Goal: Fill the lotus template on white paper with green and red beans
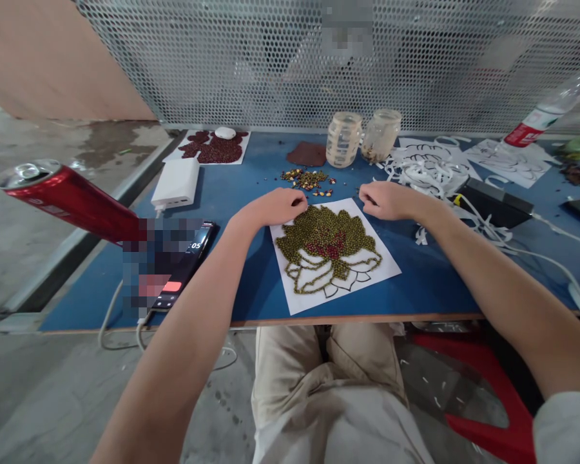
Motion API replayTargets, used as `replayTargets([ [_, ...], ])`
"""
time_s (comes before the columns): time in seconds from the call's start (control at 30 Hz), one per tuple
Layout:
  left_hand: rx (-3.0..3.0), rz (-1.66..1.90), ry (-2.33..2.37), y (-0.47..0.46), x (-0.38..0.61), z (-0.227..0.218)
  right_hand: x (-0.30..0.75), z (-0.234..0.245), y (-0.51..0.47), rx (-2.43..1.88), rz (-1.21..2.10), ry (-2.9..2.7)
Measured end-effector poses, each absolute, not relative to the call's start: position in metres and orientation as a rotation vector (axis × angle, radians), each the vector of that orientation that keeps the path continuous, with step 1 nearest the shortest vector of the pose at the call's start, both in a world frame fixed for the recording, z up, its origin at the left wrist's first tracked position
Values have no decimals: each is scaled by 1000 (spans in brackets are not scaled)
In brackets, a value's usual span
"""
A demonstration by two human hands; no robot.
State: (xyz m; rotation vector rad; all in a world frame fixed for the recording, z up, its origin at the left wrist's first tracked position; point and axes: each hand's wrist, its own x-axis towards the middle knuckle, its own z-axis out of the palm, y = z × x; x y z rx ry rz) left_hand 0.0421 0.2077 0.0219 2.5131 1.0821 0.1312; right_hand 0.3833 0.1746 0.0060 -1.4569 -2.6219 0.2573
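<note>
A white sheet [377, 258] lies on the blue table [430, 283] before me, bearing a lotus drawing partly covered with green beans [314, 225] and some red beans [336, 243] in the middle. My left hand [275, 207] rests at the sheet's far left corner, fingers curled and pinched at the bean edge. My right hand [386, 198] sits at the far right corner, fingers also curled together. What either hand pinches is too small to see. A small pile of mixed beans [308, 180] lies just beyond the sheet.
Two glass jars [344, 138] stand behind the pile, beside a brown patch [307, 154]. A red can [67, 200], a phone [186, 264] and a white power bank [176, 183] are at left. White paper strips [428, 171], a black box [493, 203], a bottle [546, 113] lie right. Perforated screen behind.
</note>
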Motion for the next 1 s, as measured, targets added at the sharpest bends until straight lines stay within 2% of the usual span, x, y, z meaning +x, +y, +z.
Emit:
replayTargets([
  [0.23, 2526, 131, 1056, 210, 41, 20, 367, 32, 143, -1349, 523, -2505],
  [0.47, 2549, 139, 1069, 210, 42, 18, 319, 49, 94, -962, 938, -2629],
  [0.63, 2537, 145, 1077, 207, 43, 21, 305, 42, 86, -757, 976, -2718],
  [1.0, 2525, 136, 1103, 205, 43, 23, 303, 37, 90, -720, 1008, -2756],
])
